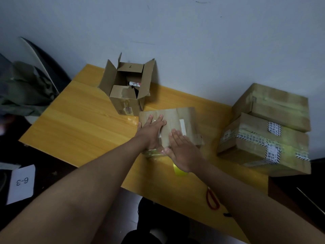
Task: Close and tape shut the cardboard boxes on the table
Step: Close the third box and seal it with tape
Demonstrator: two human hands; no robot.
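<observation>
We had both palms flat on the small closed brown cardboard box (pixel 173 124), which sat near the middle of the yellow wooden worktop (pixel 84 124). Our left hand (pixel 151 132) lay across its left part with straight, spread fingers (pixel 161 118); our right hand (pixel 184 152) pressed the near edge, fingers straight and together, gripping nothing. A clear strip of tape seemed to run under them, though the glare made it hard to be sure. A yellowish tape roll (pixel 179 170) peeked out beneath our right wrist.

To do this step well, we judged we should rub outward from the seam, press the tape ends down over the sides, and keep the flaps level so no wrinkle lifted.

The open brown cardboard box (pixel 127 87) at the far edge was not yet closed; two taped brown boxes (pixel 267 129) stood stacked at the right.
</observation>
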